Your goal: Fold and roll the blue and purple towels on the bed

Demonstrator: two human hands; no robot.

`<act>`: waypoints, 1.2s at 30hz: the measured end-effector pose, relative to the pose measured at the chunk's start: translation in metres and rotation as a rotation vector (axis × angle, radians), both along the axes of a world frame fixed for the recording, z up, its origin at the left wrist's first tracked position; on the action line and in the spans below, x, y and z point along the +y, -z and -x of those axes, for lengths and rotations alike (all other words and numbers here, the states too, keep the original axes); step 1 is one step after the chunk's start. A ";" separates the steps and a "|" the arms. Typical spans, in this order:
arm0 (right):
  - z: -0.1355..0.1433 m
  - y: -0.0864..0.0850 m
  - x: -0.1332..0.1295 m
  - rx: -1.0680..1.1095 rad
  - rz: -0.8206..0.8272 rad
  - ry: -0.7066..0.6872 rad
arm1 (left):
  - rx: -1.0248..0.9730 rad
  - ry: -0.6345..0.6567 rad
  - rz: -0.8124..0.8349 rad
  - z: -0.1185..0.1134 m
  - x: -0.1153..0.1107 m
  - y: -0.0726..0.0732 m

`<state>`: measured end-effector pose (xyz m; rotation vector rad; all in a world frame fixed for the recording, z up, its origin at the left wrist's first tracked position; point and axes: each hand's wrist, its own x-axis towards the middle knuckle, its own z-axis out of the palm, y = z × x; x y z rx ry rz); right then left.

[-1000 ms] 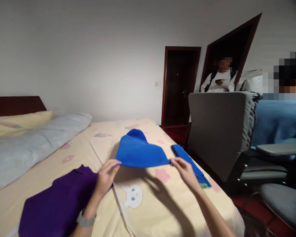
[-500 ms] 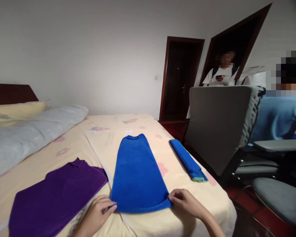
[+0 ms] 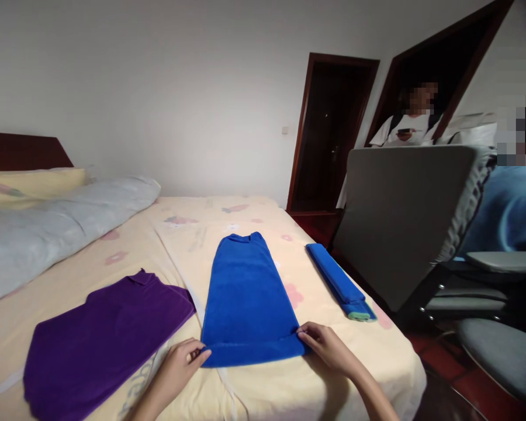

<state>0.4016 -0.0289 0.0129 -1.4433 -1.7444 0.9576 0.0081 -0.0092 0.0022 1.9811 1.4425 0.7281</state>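
Observation:
A blue shirt lies on the bed, its sides tucked into a long narrow shape and its collar at the far end. The near hem is turned up into a flat band. My left hand pinches the left corner of that band. At the right corner, my right hand pinches the cloth between thumb and fingers. To the left lies a purple shirt, folded flat with its collar pointing away. A blue cloth bundle with a green edge, folded into a narrow strip, rests on the right.
The bed has a pale yellow patterned sheet. A grey bolster and a yellow pillow are at the left. Beyond the right edge stand a grey upright panel and a chair seat. Two people are at the right.
Both hands have moved slightly away from me, turning the shirt's near hem further up into a wider band. The view has shifted a little.

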 end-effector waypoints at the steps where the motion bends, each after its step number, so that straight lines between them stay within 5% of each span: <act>1: -0.001 0.001 0.000 -0.004 0.002 0.004 | -0.010 -0.006 0.014 0.000 0.000 0.001; 13: -0.009 0.007 -0.004 -0.142 -0.016 0.110 | 0.076 -0.092 -0.004 -0.006 -0.002 0.004; 36: -0.007 0.006 -0.010 -0.365 0.082 0.125 | 0.135 -0.030 0.114 0.000 -0.014 -0.006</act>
